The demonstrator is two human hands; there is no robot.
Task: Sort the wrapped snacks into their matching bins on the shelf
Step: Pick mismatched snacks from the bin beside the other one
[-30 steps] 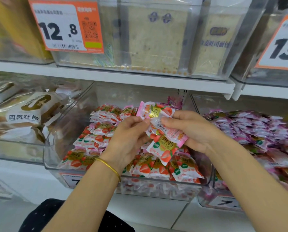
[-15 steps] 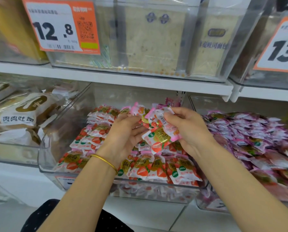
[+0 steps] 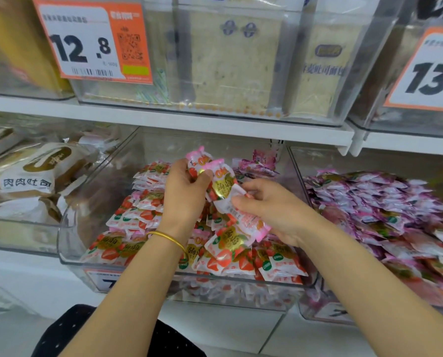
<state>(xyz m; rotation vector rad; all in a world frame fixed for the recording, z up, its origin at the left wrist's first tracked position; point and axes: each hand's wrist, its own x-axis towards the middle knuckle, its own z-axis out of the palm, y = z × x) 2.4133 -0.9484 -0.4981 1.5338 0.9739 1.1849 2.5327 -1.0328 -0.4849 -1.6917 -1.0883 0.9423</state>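
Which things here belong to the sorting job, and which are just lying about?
Job: left hand and right hand, both gripping strawberry packets; strawberry bin below them; stray purple packets at its back; purple pile in the neighbouring bin.
Lying about: bread packs, 12.8 price tag, top-shelf boxes.

Brightly, evenly lit; soft shadows beneath the shelf (image 3: pixel 215 123). Hazy glare across clear bin (image 3: pixel 287 60) at 12 o'clock. Bowed at edges; purple packets (image 3: pixel 385 202) blurred at 3 o'clock.
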